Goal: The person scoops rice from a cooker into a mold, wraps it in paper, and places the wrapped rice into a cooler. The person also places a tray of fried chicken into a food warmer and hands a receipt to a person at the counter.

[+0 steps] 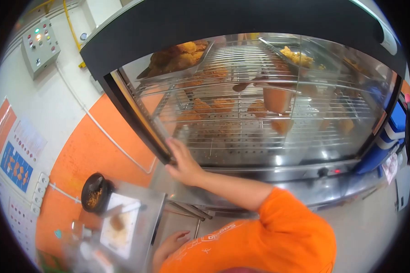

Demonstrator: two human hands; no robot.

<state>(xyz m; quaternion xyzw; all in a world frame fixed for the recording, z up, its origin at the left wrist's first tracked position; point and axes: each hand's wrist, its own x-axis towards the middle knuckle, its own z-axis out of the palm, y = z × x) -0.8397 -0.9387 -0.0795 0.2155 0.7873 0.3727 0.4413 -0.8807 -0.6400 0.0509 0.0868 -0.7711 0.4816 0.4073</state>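
My right hand (185,164) reaches across from the orange sleeve and touches the lower left edge of a glass-fronted display cabinet (259,172). Its fingers are spread against the frame, with nothing seen in them. Lower down, beside the orange shirt, my left hand (174,242) hangs near the side table, loosely open and empty. Behind the glass, fried pieces (207,108) lie on wire racks (241,86). A tray of fried food (177,57) stands at the upper left, and a tray with yellow crumbs (297,57) at the upper right.
On the metal side table (146,191) are a black bowl (95,193) and a white board (118,239) with brownish residue. A control box (41,48), posters (17,167) and sockets (40,193) are on the wall. Blue containers (381,145) stand at the right.
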